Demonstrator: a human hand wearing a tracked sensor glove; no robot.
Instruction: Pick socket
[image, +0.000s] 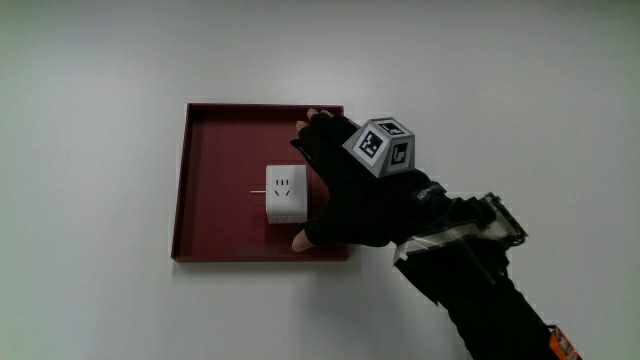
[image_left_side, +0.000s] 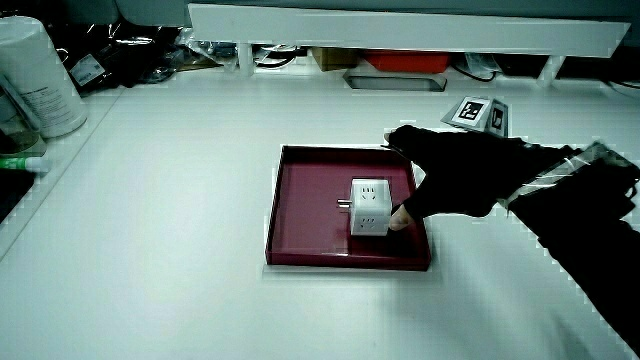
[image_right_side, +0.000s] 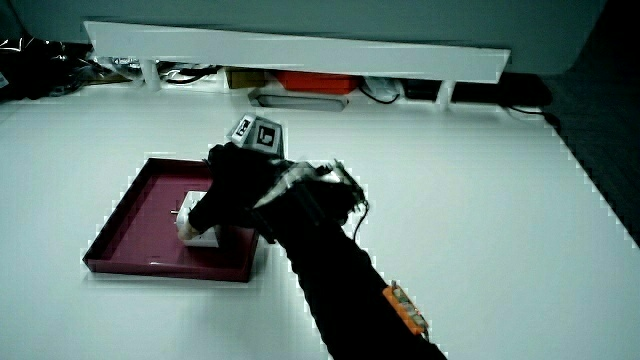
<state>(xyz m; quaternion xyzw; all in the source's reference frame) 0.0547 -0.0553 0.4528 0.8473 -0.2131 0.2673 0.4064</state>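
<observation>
The socket (image: 285, 193) lay inside the tray (image: 215, 190), near the tray's middle, and the tray stood on the tabletop (image: 90, 150). The hand (image: 355, 195) was over the tray, just beside the socket; its thumb (image: 301, 239) touched the socket's corner nearer to the person. The other fingers (image: 312, 128) were spread and had no hold on the socket.

The socket (image: 285, 194) sits in the tray (image: 215, 190), which lies on the table (image: 90, 150). The hand (image: 350, 190) is over the tray's edge, just beside the socket, thumb tip touching the socket's nearer corner.
</observation>
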